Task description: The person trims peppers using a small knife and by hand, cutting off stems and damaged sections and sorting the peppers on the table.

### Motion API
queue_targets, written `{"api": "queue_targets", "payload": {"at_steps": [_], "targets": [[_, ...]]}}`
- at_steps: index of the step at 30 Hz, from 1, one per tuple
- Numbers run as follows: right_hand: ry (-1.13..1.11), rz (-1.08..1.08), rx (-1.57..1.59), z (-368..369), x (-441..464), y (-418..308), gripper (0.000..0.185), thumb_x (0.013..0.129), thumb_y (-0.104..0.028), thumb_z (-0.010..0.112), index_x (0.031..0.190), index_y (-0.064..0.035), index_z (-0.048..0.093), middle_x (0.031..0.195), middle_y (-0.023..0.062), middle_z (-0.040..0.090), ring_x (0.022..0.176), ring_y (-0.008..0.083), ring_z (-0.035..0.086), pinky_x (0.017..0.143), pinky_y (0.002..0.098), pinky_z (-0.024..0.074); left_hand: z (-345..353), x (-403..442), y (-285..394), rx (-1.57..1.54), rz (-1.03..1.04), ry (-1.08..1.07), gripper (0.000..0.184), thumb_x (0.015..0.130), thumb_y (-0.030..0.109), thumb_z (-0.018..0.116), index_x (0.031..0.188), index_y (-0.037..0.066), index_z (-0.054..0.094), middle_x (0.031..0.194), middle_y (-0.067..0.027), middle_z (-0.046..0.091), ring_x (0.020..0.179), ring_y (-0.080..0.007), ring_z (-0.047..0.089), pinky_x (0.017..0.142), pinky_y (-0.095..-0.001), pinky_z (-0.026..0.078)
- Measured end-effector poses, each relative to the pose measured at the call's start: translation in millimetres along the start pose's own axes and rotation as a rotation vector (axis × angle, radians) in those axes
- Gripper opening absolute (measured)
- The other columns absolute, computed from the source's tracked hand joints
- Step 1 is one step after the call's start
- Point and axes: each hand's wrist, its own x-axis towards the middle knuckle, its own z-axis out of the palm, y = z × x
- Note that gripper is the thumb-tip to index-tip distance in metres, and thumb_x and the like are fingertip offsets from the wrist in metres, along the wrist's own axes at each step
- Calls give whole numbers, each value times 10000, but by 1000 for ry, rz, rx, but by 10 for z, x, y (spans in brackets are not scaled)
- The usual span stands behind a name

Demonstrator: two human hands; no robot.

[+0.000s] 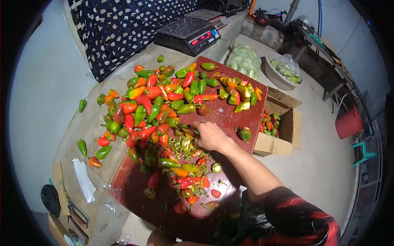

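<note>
My right hand [210, 137] reaches in from the lower right over the red board [230, 164]. Its fingers are bent around the end of a dark green-brown pepper [188, 132], and the fingertips are partly hidden. Just below the fingers lie cut stems and scraps [180, 143] with a cut pepper piece [186, 143]. A big heap of red, green and orange peppers [154, 92] spreads to the left and beyond the hand. Nearer me, more peppers and pieces [186, 181] lie partly in shadow. My left hand does not show.
A digital scale [186, 35] stands at the back. Right of the board, a cardboard box [273, 145] holds peppers. A bag of green vegetables [244, 59] and a white basin [279, 84] sit on the floor. Loose peppers [82, 147] and white paper [84, 180] lie at left.
</note>
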Motion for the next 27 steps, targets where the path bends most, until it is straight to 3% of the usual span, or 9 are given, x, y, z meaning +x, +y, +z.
{"api": "queue_targets", "payload": {"at_steps": [7,11,16,17,18,20,21,23,27], "targets": [[20,-58,10,115,127,135,424,777,-50,651,1199,-28,618,1111,276,661,1041,444,643,908,519,530,-38,-58,-52,-110,62,0,341,865,285,673,1094,46,594,994,-71,592,991,-230,561,804,-363,466],[12,10,-27,83,132,84,383,791,-69,651,1173,-49,650,1045,278,680,997,442,660,877,522,542,-84,-228,-123,-352,334,23,337,871,299,663,1089,53,586,984,-68,582,987,-235,551,790,-365,464],[187,-51,-23,-6,106,98,480,734,-176,744,1182,-21,665,1005,262,698,971,427,677,892,489,547,-511,205,-125,-503,598,397,344,910,272,642,1180,79,553,986,-61,568,861,-220,515,730,-360,432],[162,-75,116,-46,96,95,520,709,-206,777,1170,8,668,1024,265,698,969,416,681,892,471,545,-607,287,-146,-543,616,457,334,919,265,626,1190,85,550,983,-54,557,847,-211,502,728,-350,423],[169,-92,134,-108,42,26,539,694,-205,792,1172,13,670,1032,278,693,973,411,683,877,463,541,-777,362,-227,-421,625,421,283,939,279,569,1153,93,563,994,-39,542,874,-199,492,747,-333,408],[95,-84,208,-135,-17,-36,497,683,-179,804,1117,28,676,961,230,712,910,335,712,836,414,546,-776,407,-93,-306,640,394,255,959,293,512,1116,102,576,1005,-25,526,902,-188,483,767,-317,392],[86,-91,201,-111,-37,-35,497,683,-179,804,1117,28,676,961,230,712,910,335,712,836,414,546,-583,394,117,-470,555,409,245,971,274,517,1136,102,574,980,-22,537,887,-174,483,784,-317,389],[27,-140,494,-74,-69,-24,402,702,-131,798,1052,23,676,864,104,699,810,184,680,775,328,536,-462,414,249,-680,453,448,207,994,258,509,1085,108,619,985,-15,591,884,-150,504,804,-323,410],[-141,-113,826,-136,-136,-172,282,759,-43,766,1021,7,673,916,1,660,854,88,602,787,277,508,-467,462,275,-508,455,610,218,1003,237,515,1129,88,612,964,-5,602,863,-135,524,761,-308,432]]}}
